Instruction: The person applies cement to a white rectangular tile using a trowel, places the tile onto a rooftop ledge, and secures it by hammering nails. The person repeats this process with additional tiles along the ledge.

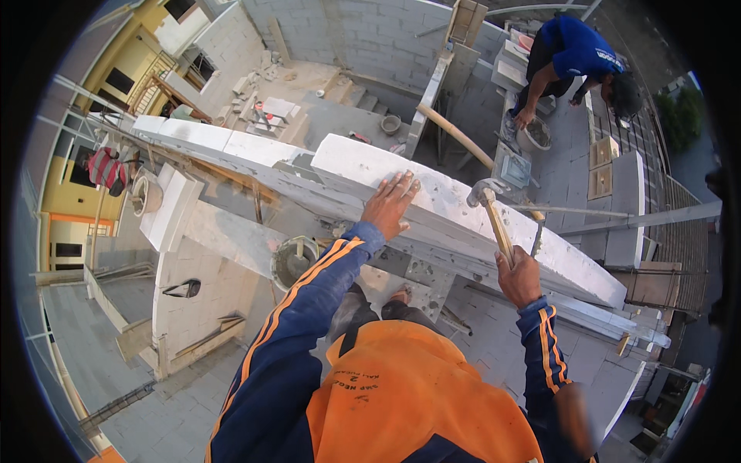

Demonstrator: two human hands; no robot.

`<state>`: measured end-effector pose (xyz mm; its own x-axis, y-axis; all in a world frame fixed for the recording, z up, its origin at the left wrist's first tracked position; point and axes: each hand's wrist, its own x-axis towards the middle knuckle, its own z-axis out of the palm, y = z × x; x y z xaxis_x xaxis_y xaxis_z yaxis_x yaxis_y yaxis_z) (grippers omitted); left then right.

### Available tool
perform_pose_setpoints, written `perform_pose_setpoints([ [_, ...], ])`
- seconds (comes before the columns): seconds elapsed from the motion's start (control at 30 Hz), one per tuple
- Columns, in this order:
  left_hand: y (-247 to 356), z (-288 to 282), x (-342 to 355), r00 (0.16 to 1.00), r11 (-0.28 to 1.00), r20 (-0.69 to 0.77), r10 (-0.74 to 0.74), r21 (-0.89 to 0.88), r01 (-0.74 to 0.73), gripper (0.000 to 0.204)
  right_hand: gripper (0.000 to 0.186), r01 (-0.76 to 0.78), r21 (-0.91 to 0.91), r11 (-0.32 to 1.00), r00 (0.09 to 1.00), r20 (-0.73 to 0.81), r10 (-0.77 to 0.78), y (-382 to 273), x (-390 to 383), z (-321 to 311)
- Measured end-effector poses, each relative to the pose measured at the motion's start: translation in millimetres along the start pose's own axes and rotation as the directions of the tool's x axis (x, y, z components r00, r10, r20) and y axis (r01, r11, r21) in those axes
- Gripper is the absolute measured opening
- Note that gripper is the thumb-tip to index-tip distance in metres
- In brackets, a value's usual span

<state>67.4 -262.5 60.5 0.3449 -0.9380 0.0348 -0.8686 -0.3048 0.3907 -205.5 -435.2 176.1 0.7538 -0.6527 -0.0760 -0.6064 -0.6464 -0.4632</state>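
Note:
A long white lightweight block (pixel 451 202) lies along the top of the wall in front of me. My left hand (pixel 391 204) rests flat on its upper edge, fingers stretched out. In my right hand (pixel 519 278) is a hammer (pixel 496 218), gripped by its wooden handle. The hammer's metal head is over the block's top face, close to its far edge; I cannot tell whether it touches. Left of this block, the wall's top continues with more white blocks (pixel 255 148), set lower, with grey mortar at the step between them.
A mortar bucket (pixel 294 261) stands left of my legs. At the upper right a person in a blue shirt (pixel 583 48) bends over another bucket (pixel 534 135). A person in red stripes (pixel 110 168) is at the far left. A metal bar (pixel 641 221) crosses at the right.

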Motion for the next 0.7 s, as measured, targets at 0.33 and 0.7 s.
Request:
perform_pose_setpoints([
  [0.33,-74,-8,-33,0.976,0.961,-0.109,-0.189,0.184,0.206,0.110,0.042,0.609,-0.329,0.722,0.786,0.370,-0.494,-271,194,29],
  [0.7,-79,3,-24,0.983,0.964,-0.073,-0.169,0.195,0.180,0.062,0.058,0.728,-0.330,0.601,0.625,0.679,-0.385,-461,282,186],
])
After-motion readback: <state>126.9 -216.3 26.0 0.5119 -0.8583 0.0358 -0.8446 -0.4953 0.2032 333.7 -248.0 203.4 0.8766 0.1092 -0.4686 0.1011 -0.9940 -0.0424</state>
